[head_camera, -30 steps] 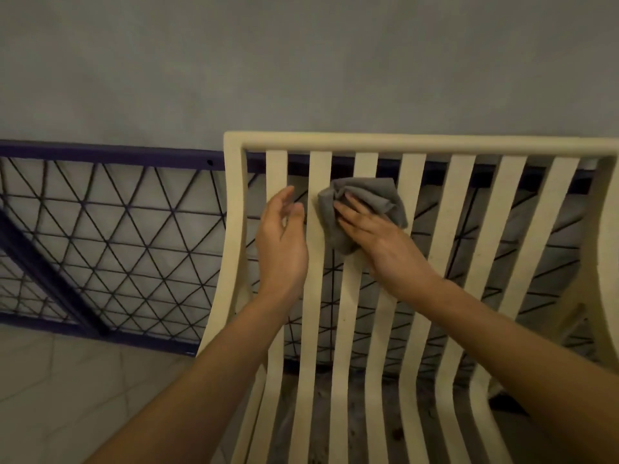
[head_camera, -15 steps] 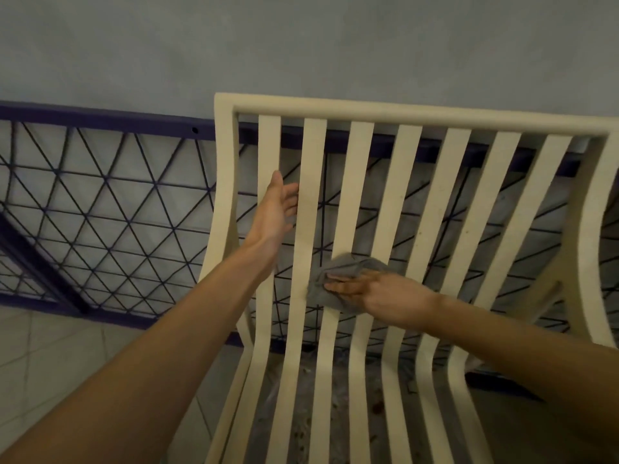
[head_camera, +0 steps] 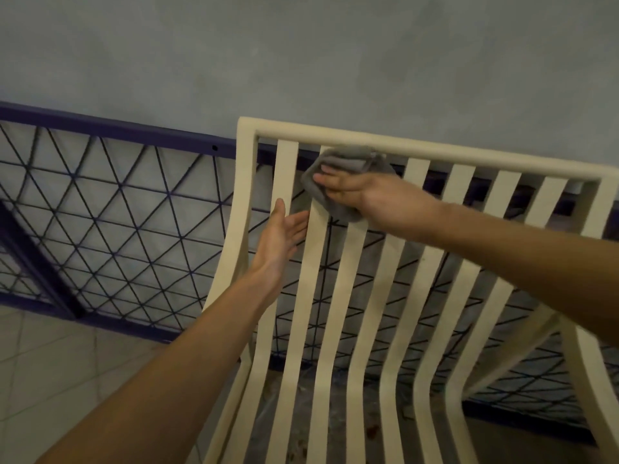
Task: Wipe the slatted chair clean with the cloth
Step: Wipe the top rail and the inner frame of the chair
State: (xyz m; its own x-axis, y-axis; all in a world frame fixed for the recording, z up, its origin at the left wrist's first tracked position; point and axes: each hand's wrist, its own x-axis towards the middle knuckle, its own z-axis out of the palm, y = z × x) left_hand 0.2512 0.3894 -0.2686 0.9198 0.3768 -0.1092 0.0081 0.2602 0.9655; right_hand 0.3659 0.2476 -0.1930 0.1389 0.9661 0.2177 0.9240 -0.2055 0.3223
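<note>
The cream slatted chair stands before me, its curved back facing me. My right hand presses a crumpled grey cloth flat against the upper slats, just under the top rail. My left hand is open, its fingers resting around the second slat from the left, a little below the cloth. The cloth's lower part is hidden under my right palm.
Behind the chair runs a dark purple metal fence with a triangular wire grid, set against a grey wall. Pale floor tiles lie at the lower left. Dirty ground shows between the seat slats.
My right hand has moved the cloth from the middle of the slats back up to just under the top rail. My left hand stays at the second slat.
</note>
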